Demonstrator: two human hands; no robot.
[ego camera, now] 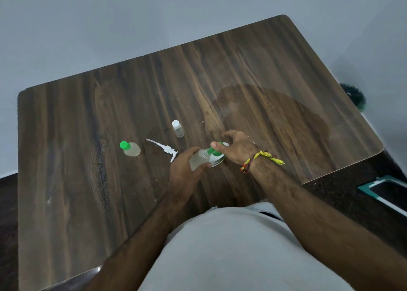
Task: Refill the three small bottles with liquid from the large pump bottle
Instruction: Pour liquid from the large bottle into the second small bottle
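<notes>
Small bottle (199,158) gripped in left hand (184,171), right hand (236,148) fingers pinching its green cap (212,151), label apparently unreadable.

left hand (184,169): grips a small clear bottle (199,159), tilted, its neck toward the right hand.
right hand (236,147): thumb and fingers pinch the green cap (213,151) at that bottle's neck; thread bands (259,158) in yellow and red circle the wrist.
large bottle (217,159): white and green, mostly hidden behind both hands, so its pose is hard to tell.
pump head (164,148): white, lies flat on the table (88,136), just left of the left hand.
green-capped small bottle (130,149): stands left of the pump head.
white-capped small bottle (178,128): stands beyond the pump head.
wet patch (275,119): a large dark stain on the right half of the wood.
</notes>
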